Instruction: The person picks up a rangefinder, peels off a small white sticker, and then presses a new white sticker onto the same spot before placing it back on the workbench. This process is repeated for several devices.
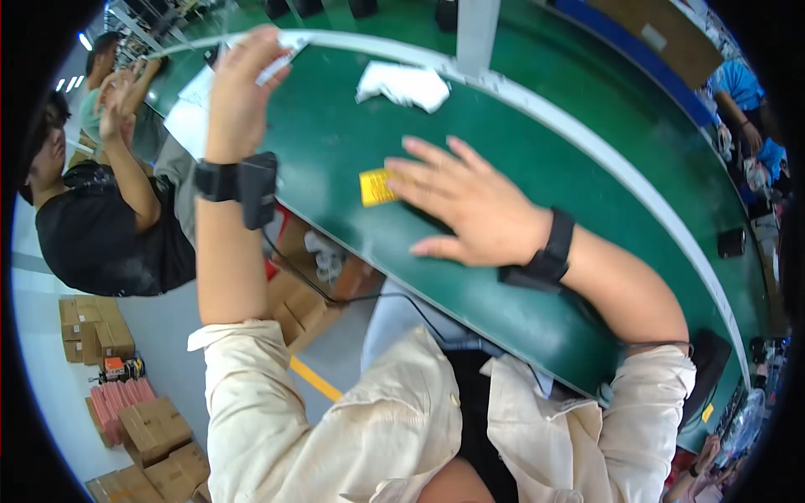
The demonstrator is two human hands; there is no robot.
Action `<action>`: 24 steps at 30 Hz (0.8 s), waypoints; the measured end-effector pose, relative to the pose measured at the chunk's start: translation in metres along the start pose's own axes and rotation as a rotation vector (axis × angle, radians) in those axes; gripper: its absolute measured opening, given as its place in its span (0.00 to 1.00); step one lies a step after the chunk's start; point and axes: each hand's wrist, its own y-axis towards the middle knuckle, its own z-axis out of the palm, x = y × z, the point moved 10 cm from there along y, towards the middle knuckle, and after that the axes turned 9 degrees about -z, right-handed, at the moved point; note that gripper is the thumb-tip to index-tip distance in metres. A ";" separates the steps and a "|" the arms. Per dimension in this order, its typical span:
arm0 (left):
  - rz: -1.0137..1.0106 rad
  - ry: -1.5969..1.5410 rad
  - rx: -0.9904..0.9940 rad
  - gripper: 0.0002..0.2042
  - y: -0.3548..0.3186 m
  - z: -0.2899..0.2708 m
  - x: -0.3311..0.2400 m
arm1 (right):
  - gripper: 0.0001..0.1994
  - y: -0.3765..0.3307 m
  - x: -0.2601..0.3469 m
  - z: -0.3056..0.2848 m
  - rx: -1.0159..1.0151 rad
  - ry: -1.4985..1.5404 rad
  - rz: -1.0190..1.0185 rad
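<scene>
My right hand [461,201] is stretched over the green tabletop [327,126] with its fingers spread. Its fingertips lie over the right edge of a small yellow printed card [377,188]; whether they press on it I cannot tell. Farther off at the left, my left hand [243,88] is raised, its fingers loosely bent and the thumb apart, slightly blurred. White sheets [189,121] show behind and beside this hand, and no held thing is visible in it. A crumpled white cloth or paper [404,85] lies beyond the card.
A pale rail [579,126] curves along the table's far side, with an upright post [478,38]. A black cable [335,300] runs from my left wrist strap. One co-worker [113,222] is close at the left. Cardboard boxes [155,427] stand on the floor.
</scene>
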 end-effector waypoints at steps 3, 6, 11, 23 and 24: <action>-0.104 0.064 -0.109 0.27 0.017 0.004 0.049 | 0.38 -0.007 -0.001 0.037 0.163 0.082 0.019; -0.191 0.202 -0.069 0.35 0.077 0.010 0.060 | 0.38 0.020 -0.016 0.039 0.223 0.218 0.141; -0.161 0.245 0.012 0.42 0.124 0.058 0.085 | 0.35 0.034 -0.038 0.019 0.081 0.378 0.177; 0.141 0.619 -0.479 0.55 0.225 0.062 0.112 | 0.24 0.018 -0.087 0.005 -0.244 0.774 0.397; 0.039 0.503 -0.447 0.56 0.235 0.056 0.128 | 0.24 0.016 -0.088 0.004 -0.248 0.773 0.401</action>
